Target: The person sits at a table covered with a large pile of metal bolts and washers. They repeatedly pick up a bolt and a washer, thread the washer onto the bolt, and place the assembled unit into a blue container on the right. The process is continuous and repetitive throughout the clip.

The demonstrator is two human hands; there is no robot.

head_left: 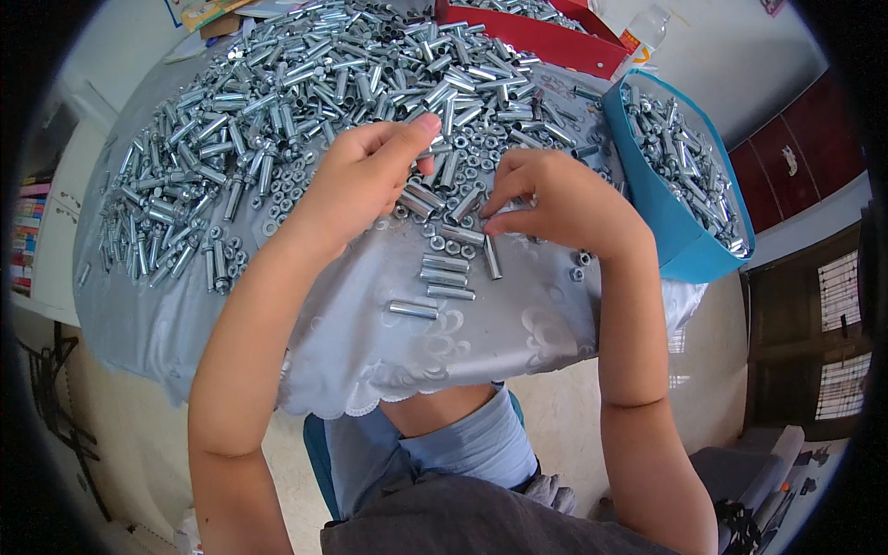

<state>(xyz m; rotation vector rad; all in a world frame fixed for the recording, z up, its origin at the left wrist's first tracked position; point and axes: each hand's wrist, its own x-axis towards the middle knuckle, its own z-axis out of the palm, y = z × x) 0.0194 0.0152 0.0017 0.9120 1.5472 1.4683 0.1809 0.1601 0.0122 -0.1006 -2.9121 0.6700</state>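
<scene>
My left hand (356,180) is closed above the near edge of the heap, thumb laid over bent fingers. A bit of shiny metal shows at its fingertips, but most of it is hidden. To its right, my right hand (560,199) is held low over the cloth, thumb and fingers drawn together near a metal sleeve (492,257). Whether something sits in that pinch I cannot make out. Several loose sleeves (444,277) lie side by side in front of the hands, with one sleeve (413,309) apart and nearer me. Hex nuts (451,247) lie between the hands.
A big heap of metal sleeves and bolts (305,83) covers the far part of the cloth-covered table (370,361). At the right stands a blue container (680,250) full of bolt assemblies. Behind are a red box (546,42) of metal parts and a clear bottle (645,32).
</scene>
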